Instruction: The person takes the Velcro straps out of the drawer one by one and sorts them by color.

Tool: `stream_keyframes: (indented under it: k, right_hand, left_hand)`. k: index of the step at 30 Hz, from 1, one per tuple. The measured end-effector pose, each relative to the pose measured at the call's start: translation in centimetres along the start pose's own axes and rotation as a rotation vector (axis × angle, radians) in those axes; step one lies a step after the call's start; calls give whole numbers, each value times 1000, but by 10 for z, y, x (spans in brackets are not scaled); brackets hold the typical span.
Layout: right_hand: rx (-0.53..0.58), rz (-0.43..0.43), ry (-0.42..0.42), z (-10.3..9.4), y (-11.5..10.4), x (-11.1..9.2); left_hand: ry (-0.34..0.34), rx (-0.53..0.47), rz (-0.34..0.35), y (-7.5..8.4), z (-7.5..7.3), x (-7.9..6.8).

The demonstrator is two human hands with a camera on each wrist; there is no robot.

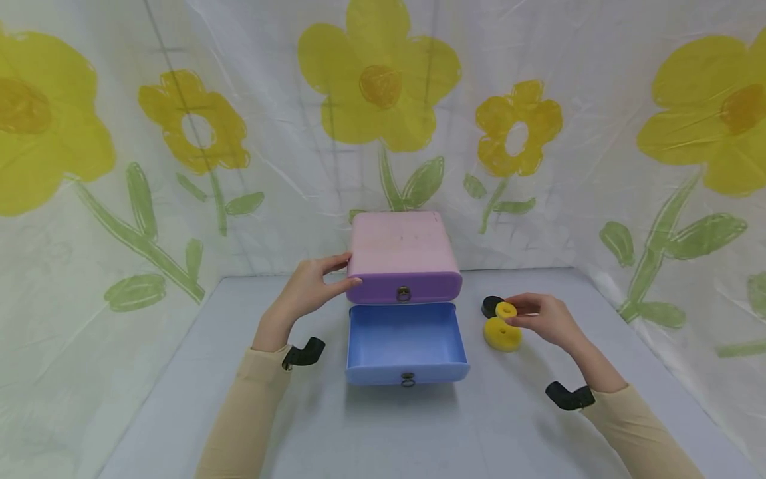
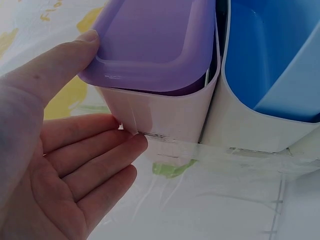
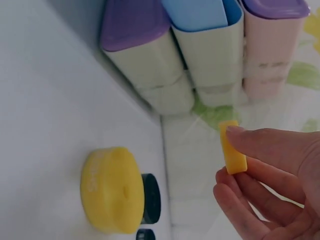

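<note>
My left hand [image 1: 306, 286] touches the left side of the pink drawer box [image 1: 397, 243] atop a stack. Its thumb rests on the edge of the closed purple drawer front [image 2: 145, 45]; its fingers lie loosely against the box's side. Below, the blue drawer [image 1: 371, 376] is pulled out, and its visible floor is bare. To the right of the stack, my right hand [image 1: 541, 320] pinches a small yellow disc [image 3: 233, 150] with a hole between thumb and fingers. It is held up near a larger yellow disc [image 3: 112, 190] and a black disc [image 1: 491, 306].
The stack's lowest box has a closed purple front [image 3: 135, 25], hidden in the head view by the blue drawer. A second small dark disc [image 3: 145, 235] shows at the right wrist view's lower edge. A flower-printed sheet [image 1: 287, 219] hangs behind the white table [image 1: 311, 426].
</note>
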State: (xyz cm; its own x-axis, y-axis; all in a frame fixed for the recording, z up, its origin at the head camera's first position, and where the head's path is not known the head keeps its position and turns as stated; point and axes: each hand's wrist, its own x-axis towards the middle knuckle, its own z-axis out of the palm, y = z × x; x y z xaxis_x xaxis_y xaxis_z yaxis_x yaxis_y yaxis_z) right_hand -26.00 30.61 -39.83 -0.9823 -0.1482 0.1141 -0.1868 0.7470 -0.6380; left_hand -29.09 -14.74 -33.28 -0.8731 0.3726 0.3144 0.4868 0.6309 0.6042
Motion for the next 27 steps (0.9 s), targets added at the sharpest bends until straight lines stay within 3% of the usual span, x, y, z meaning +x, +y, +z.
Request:
stream_keyframes:
  k: [27]
  right_hand:
    - [-46, 119, -6, 3, 39, 3]
  left_hand:
    - [5, 1, 5, -1, 1, 0]
